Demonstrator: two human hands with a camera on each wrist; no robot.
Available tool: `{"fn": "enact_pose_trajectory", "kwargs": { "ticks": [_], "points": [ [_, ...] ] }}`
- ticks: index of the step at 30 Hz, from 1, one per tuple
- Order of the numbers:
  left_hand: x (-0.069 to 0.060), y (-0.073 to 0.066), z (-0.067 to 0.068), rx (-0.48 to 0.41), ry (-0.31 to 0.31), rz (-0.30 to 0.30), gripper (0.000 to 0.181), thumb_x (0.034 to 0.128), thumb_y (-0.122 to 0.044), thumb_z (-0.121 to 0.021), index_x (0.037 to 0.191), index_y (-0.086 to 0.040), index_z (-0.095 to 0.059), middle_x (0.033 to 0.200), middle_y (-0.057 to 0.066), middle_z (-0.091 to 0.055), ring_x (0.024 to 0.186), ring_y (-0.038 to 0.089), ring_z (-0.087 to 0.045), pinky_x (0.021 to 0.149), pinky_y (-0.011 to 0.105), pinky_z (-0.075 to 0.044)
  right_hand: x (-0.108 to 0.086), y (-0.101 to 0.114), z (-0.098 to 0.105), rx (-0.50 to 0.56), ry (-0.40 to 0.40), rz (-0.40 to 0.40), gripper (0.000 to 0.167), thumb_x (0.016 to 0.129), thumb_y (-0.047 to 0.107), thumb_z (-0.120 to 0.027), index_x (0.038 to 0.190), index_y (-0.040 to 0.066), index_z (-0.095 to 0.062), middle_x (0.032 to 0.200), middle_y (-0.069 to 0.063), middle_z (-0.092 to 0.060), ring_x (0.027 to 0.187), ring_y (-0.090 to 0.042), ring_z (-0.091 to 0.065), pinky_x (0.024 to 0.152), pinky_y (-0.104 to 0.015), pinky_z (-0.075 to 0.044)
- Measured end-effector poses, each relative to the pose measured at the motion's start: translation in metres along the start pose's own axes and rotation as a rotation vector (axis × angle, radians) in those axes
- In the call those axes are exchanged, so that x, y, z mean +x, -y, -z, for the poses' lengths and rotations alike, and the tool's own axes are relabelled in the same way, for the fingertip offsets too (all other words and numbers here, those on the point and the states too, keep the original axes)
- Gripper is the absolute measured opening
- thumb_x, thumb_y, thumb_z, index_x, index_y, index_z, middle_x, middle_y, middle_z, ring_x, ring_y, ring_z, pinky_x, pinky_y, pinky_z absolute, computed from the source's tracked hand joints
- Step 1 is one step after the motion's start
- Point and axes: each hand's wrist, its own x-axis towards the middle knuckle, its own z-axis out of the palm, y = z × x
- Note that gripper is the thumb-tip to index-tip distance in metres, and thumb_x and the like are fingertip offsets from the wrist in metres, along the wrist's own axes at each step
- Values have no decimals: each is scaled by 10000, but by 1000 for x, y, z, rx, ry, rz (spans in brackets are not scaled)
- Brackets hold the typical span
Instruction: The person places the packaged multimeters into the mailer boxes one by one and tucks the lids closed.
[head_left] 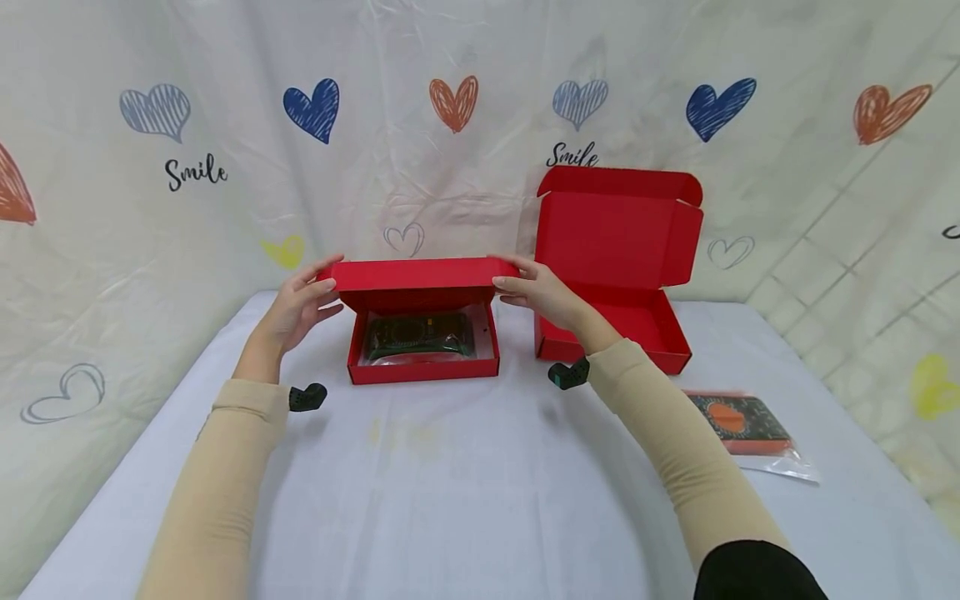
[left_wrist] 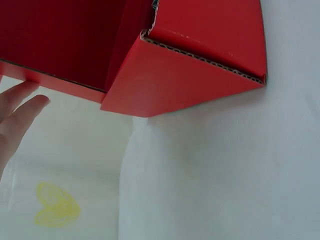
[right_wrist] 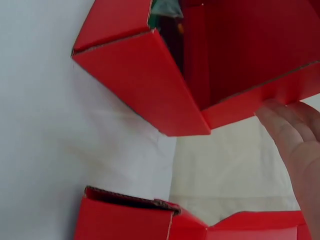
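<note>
A red cardboard box [head_left: 423,372] stands on the table with its lid [head_left: 420,273] partly raised. Inside it lies a dark green packet in clear wrap [head_left: 420,335]. At the lid's left end, my left hand [head_left: 296,308] touches the corner with fairly straight fingers. My right hand [head_left: 546,293] rests its extended fingers on the opposite corner. In the left wrist view, fingertips [left_wrist: 30,105] meet the lid's edge from outside. Similarly, the right wrist view has fingers [right_wrist: 285,125] against the lid's front flap. Both thumbs are hard to make out.
To the right stands a second red box [head_left: 618,229], its lid upright and its inside bare. Nearer on the right lies a black and orange packet in a clear bag [head_left: 742,421], partly behind the right sleeve. A white cloth covers the table [head_left: 435,500]; a heart-printed curtain [head_left: 480,183] hangs behind.
</note>
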Motion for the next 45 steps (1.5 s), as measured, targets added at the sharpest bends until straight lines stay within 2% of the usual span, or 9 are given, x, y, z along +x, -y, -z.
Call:
{"fn": "enact_pose_trajectory", "kwargs": {
  "ticks": [4, 6, 14, 17, 24, 30, 34, 40, 45],
  "points": [
    [1, 1, 1, 37, -5, -16, 617, 1024, -133, -572, 1601, -116, -354, 1611, 145, -315, 1289, 207, -484, 1009, 295, -505, -1, 2, 3, -28, -1, 1, 620, 1010, 173, -640, 1578, 140, -393, 1459, -138, -499, 1366, -389, -458, 1076, -436, -470],
    [2, 1, 1, 50, -12, -26, 617, 1022, -122, -587, 1596, -105, -363, 1605, 154, -326, 1290, 207, -476, 947, 256, -534, -1, 2, 4, -47, -1, 1, 629, 1003, 173, -651, 1577, 149, -396, 1454, -133, -503, 1345, -354, -476, 1072, -432, -475],
    [-2, 5, 2, 30, -26, -29, 564, 1019, -93, -608, 1557, -137, -446, 1450, 41, -470, 1248, 205, -506, 910, 269, -558, -4, -2, 5, -149, -2, 6, 695, 942, 211, -732, 1562, 192, -420, 1422, -102, -547, 1279, -301, -533, 1031, -473, -506],
    [-3, 6, 2, 24, -24, -24, 557, 1015, -94, -619, 1548, -146, -463, 1438, 33, -479, 1248, 210, -506, 916, 275, -558, -4, -4, 6, -172, -2, 13, 705, 934, 211, -742, 1563, 191, -423, 1422, -103, -546, 1283, -303, -529, 1026, -477, -507],
    [-2, 9, 3, 80, -34, -32, 556, 1015, -109, -633, 1543, -164, -467, 1524, 95, -423, 1297, 224, -458, 962, 364, -549, -7, -7, 3, -162, -17, 24, 667, 946, 191, -725, 1549, 179, -441, 1370, -121, -582, 1250, -296, -554, 1019, -467, -513],
    [-5, 10, 4, 91, -39, -26, 524, 1011, -87, -627, 1514, -149, -496, 1446, 38, -475, 1278, 225, -472, 927, 382, -571, -11, -10, -3, -178, -23, 30, 648, 960, 171, -722, 1546, 162, -447, 1370, -130, -583, 1225, -297, -571, 998, -445, -529],
    [-5, 8, 5, 126, -25, -4, 549, 1012, -110, -634, 1535, -141, -471, 1460, 58, -460, 1267, 216, -478, 925, 372, -571, -14, -10, -5, -202, -36, 42, 638, 954, 160, -728, 1535, 156, -464, 1374, -127, -572, 1217, -301, -569, 980, -444, -539],
    [-5, 6, 12, 221, 40, 48, 653, 1030, -152, -590, 1618, -280, -335, 1647, 118, -287, 1284, 184, -465, 926, 338, -559, -15, -11, -5, -238, -29, 33, 648, 949, 181, -739, 1538, 165, -467, 1375, -130, -565, 1212, -303, -563, 972, -439, -543],
    [-4, 2, 11, 313, 75, 82, 644, 1027, -195, -607, 1612, -174, -340, 1570, 136, -371, 1232, 204, -514, 919, 284, -544, -15, -11, -4, -283, -6, 35, 679, 934, 176, -759, 1544, 152, -463, 1414, -127, -540, 1223, -310, -558, 972, -458, -541]
  ]
}}
